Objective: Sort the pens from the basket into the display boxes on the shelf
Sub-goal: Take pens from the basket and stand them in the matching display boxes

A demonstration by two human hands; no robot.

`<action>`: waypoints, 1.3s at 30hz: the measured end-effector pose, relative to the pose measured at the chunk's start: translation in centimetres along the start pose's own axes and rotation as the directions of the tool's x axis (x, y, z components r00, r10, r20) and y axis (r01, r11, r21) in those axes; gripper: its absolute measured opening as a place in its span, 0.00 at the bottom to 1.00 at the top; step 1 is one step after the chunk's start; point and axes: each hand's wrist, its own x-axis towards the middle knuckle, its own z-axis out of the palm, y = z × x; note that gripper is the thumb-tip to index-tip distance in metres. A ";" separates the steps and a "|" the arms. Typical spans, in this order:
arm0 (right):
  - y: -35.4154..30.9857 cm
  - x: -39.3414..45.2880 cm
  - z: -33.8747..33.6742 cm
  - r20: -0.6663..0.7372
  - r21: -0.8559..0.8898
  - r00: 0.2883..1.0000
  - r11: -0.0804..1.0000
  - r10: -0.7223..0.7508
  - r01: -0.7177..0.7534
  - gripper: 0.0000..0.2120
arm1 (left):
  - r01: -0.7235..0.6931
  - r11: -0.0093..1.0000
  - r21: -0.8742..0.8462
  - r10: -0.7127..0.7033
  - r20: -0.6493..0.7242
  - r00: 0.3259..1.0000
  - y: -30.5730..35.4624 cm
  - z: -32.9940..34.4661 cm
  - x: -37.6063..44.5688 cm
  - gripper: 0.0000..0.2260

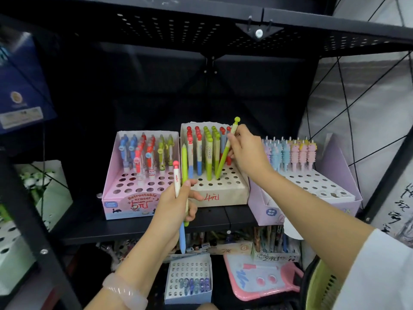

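Item 1, right hand [247,153]: I see my right arm reaching forward from the lower right, white sleeve [380,271] at the elbow, hand raised over the middle display box [220,194]. Its fingers are curled and pinch a green pen [225,156] near the upper barrel. The pen leans, yellow-green cap up and to the right, tip down at a hole in the box's perforated top, just beside the upright green pens already standing there.

Item 2, left hand [176,203]: left arm rising from the lower centre, a pale pink bangle [125,291] on the wrist. Fingers are wrapped round two pens held roughly upright in front of the boxes: a pink-capped pen [177,182] with a blue lower end showing below the fist, and a second green pen [184,163] beside it.

Item 3, shelf [138,229]: black metal, carrying three boxes side by side. Pink display box [125,204] at left, holding blue, red and green pens in its back rows. Middle box, beige, marked in red. Lilac display box [312,202] at right, with pastel pens along the back.

Item 4, basket [324,285]: green, at lower right edge; contents cannot be made out.
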 end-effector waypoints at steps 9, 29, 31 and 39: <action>0.3 -0.2 1.7 0.203 -0.209 0.979 0.977 -0.006 0.049 0.09 | 0.005 0.998 -0.061 -0.005 0.010 1.000 0.1 -0.6 -0.4 0.08; -1.3 -4.6 0.8 0.268 -0.269 0.708 0.655 -0.654 0.706 0.09 | 0.028 0.995 -0.100 -0.016 0.116 0.993 0.6 0.2 -1.5 0.11; -1.1 -4.3 0.5 0.205 -0.221 0.800 0.770 -0.564 0.599 0.07 | 0.004 0.996 -0.086 -0.001 0.043 0.999 0.5 -0.1 -1.3 0.11; -0.5 -3.6 2.0 0.217 0.167 0.972 0.978 0.089 -0.127 0.08 | 0.068 0.986 -0.149 -0.082 -0.093 0.992 0.1 -0.3 -0.5 0.06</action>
